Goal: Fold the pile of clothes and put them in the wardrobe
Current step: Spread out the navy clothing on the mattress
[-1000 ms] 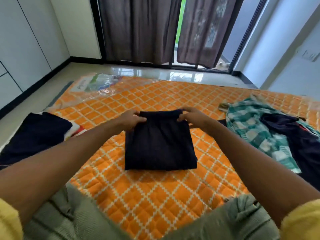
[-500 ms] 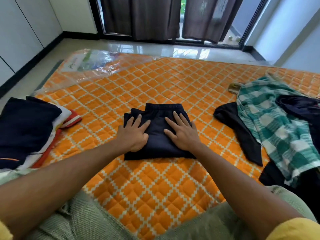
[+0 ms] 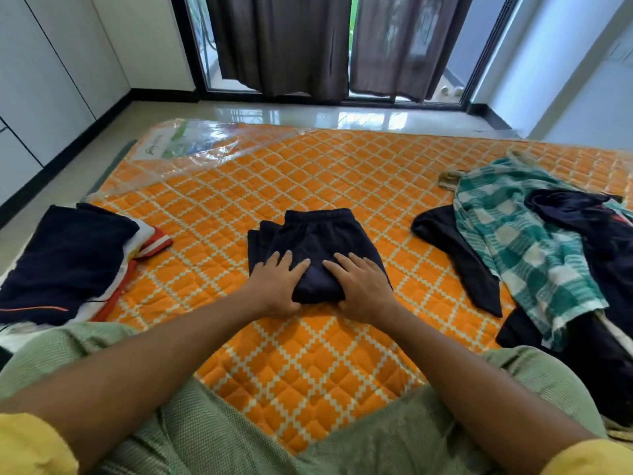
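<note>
Folded navy garment (image 3: 318, 234) is the piece under work; it lies in the middle of one orange quilted mattress (image 3: 308, 365), which fills most of my view. One sheet of clear plastic wrap (image 3: 191, 145) covers the far left corner of the mattress. Behind it I count two dark curtains (image 3: 284, 42).

At the right lies one loose heap (image 3: 582, 269), not folded. A green checked cloth (image 3: 527, 255) is on top, one black garment (image 3: 459, 262) sticks out at its left, and there are more dark pieces that I cannot separate. At the near left is one folded stack (image 3: 68, 255), navy on top with white and red edges below.

The navy garment touches neither group. It is a small thick rectangle with an elastic waistband at the far edge, and its layers show as steps on the left side.

Two hands are on its near half. The left hand (image 3: 277, 286) lies flat with straight fingers. The right hand (image 3: 363, 286) does the same, with its fingers a little spread. Neither hand grasps the cloth; both are released and only press down.
</note>
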